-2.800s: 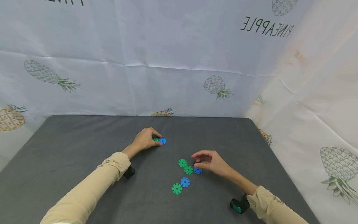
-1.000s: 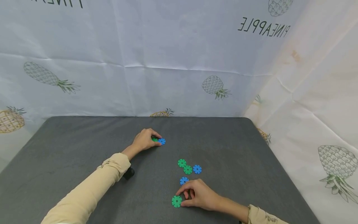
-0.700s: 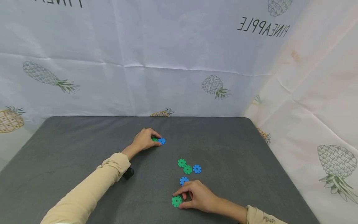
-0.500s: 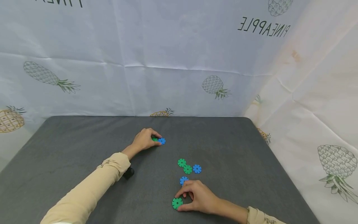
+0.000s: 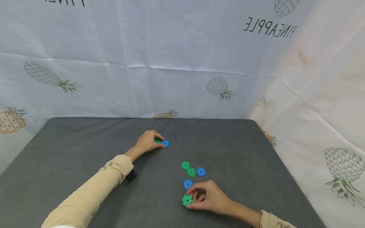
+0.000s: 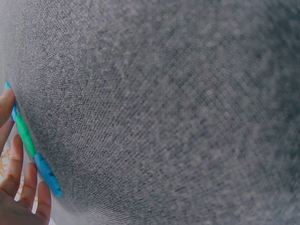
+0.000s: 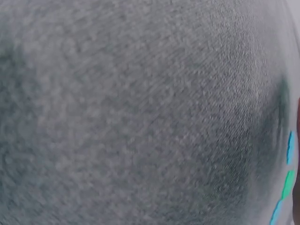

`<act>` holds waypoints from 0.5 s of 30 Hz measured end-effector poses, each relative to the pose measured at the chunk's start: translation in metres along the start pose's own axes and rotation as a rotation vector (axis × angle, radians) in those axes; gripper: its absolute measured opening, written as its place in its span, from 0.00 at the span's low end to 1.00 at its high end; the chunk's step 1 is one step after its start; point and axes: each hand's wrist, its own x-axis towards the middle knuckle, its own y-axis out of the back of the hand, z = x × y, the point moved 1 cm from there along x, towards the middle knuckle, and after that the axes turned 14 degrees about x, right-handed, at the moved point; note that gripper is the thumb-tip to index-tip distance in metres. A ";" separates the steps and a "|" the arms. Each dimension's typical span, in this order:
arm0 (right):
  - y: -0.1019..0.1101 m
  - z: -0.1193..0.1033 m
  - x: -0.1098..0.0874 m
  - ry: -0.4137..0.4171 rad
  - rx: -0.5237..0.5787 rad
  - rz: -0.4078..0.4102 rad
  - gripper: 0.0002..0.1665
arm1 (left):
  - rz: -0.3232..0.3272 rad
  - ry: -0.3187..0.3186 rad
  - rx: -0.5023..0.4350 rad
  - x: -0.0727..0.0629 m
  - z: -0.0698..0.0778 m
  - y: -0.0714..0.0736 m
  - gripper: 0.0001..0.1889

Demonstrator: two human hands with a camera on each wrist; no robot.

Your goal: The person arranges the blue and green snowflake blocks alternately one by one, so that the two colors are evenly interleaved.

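Observation:
My left hand (image 5: 147, 141) pinches a blue notched disc (image 5: 165, 143) between thumb and fingers on the far part of the table. A green disc (image 5: 158, 141) adjoins it, partly covered by that hand. The left wrist view shows a row of blue, green (image 6: 24, 136) and blue pieces along the fingers. Nearer the front, my right hand (image 5: 209, 198) pinches a green notched disc (image 5: 187, 200) by its edge, with thumb and index finger. Just beyond it lies a blue disc (image 5: 188, 184). Whether the held green disc touches the table I cannot tell.
Two green discs, one farther (image 5: 185, 165) and one nearer (image 5: 191, 172), lie touching on the grey table (image 5: 85, 142). A blue disc (image 5: 201, 171) sits to their right. A pineapple-print curtain (image 5: 171, 88) hangs behind the table.
My right hand has gone from over the right blue disc to the front green disc, gripped it and drawn it off the blue one's side, lately shifting slightly right and away. The left hand stays put.

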 end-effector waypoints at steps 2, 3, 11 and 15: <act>0.002 0.001 0.000 -0.028 0.061 -0.004 0.15 | -0.003 0.006 -0.002 0.000 0.000 0.000 0.14; 0.003 0.002 0.000 -0.049 0.095 -0.005 0.15 | -0.004 0.009 -0.002 0.000 0.000 0.000 0.14; 0.008 0.007 0.002 -0.212 0.362 0.004 0.21 | -0.010 0.026 0.000 0.001 0.002 0.000 0.13; 0.009 0.007 0.003 -0.227 0.381 -0.010 0.23 | -0.016 0.030 0.007 0.002 0.001 0.000 0.14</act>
